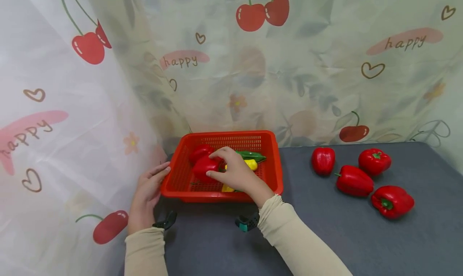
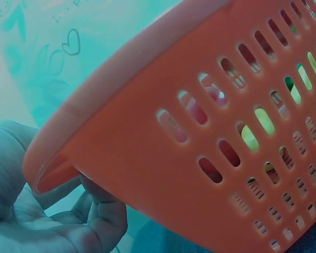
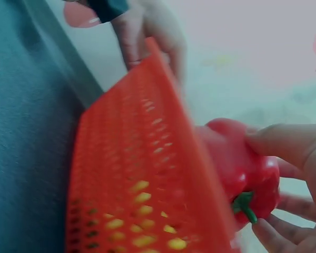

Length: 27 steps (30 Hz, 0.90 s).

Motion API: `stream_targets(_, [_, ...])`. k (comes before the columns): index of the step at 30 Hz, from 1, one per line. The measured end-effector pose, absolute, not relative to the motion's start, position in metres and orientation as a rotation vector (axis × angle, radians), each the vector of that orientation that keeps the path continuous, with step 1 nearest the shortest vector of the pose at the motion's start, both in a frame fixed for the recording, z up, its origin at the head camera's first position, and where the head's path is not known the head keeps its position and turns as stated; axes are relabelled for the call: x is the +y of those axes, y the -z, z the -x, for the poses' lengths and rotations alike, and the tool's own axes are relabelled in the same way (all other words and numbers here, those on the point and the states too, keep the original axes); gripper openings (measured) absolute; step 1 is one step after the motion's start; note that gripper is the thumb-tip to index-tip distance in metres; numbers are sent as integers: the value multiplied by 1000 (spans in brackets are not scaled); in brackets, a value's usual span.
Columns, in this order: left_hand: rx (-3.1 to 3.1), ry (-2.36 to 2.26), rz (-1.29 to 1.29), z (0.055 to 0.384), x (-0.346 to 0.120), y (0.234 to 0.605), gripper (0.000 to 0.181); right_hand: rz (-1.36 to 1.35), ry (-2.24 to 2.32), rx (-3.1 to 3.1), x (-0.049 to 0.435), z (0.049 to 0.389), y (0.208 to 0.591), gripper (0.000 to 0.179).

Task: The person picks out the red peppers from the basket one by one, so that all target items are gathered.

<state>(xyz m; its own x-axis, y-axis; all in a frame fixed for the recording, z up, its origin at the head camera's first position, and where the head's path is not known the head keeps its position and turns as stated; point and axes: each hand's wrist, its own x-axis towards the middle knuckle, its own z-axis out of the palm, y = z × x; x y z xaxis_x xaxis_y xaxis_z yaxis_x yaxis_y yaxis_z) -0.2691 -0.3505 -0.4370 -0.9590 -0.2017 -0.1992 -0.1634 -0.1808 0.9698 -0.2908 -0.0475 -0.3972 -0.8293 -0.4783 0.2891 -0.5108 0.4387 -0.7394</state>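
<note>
While the left hand [image 1: 146, 193] grips the left rim of an orange basket [image 1: 217, 194], right hand [image 1: 235, 172] holding a red bell pepper [image 1: 204, 169] at its mouth, yellow pieces [image 1: 251, 164] below (green ones [image 1: 249, 155] too), four red peppers [image 1: 354, 181] on the table [image 1: 427, 244].

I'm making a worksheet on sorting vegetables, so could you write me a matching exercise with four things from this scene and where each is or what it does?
Things:
1. Left hand
2. Right hand
3. Green vegetable
4. Four red peppers

Places and states:
A. Lies inside the basket
B. On the table, to the right of the basket
C. At the basket's left rim
D. Holds a red pepper

Pairs: 1-C, 2-D, 3-A, 4-B
</note>
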Motion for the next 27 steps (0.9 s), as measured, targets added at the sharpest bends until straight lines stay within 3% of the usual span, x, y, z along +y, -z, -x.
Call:
stream_targets(14, [-1966,2363,-453,271,-352,439,50,-845,-1373,-2529,16,297,361,46])
stream_targets(22, [-1968,2361,-456,269,-352,439,54,-782,-1412,-2437,59,296,356,60])
stream_targets(27, [-1960,2368,-452,270,-353,439,55,-747,-1339,-2401,84,289,360,59])
